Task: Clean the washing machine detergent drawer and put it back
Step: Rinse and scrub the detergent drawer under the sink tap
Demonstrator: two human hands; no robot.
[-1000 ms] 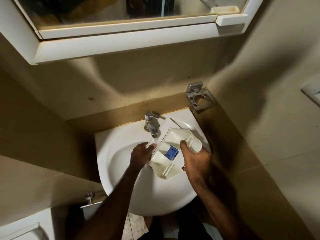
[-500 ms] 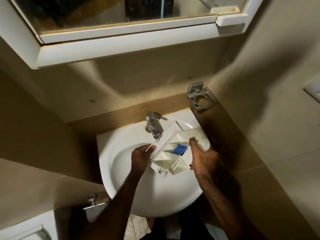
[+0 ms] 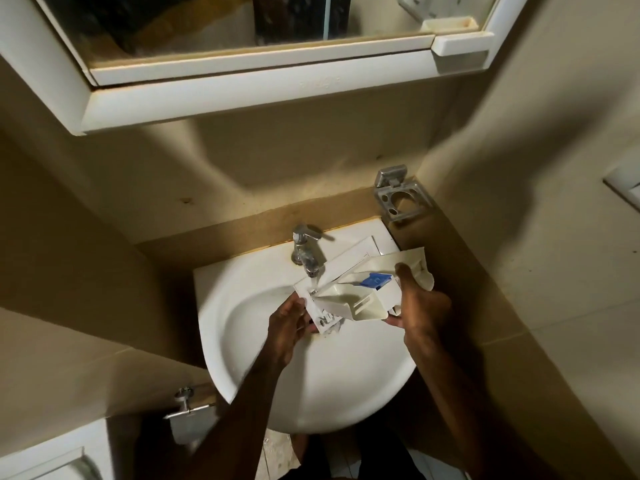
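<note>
Both hands, left (image 3: 289, 327) and right (image 3: 420, 306), grip one detergent drawer (image 3: 360, 301).

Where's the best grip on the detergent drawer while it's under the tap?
Probably by its two ends, from the sides, as now: right hand wraps the far end of the detergent drawer, left hand holds the front panel end. That leaves the open compartments and blue insert exposed below the faucet, over the sink.

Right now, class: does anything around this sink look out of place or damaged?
Nothing looks broken. The detergent drawer is held tilted over the sink under the running tap, which fits rinsing. The metal holder on the wall stands empty.
</note>
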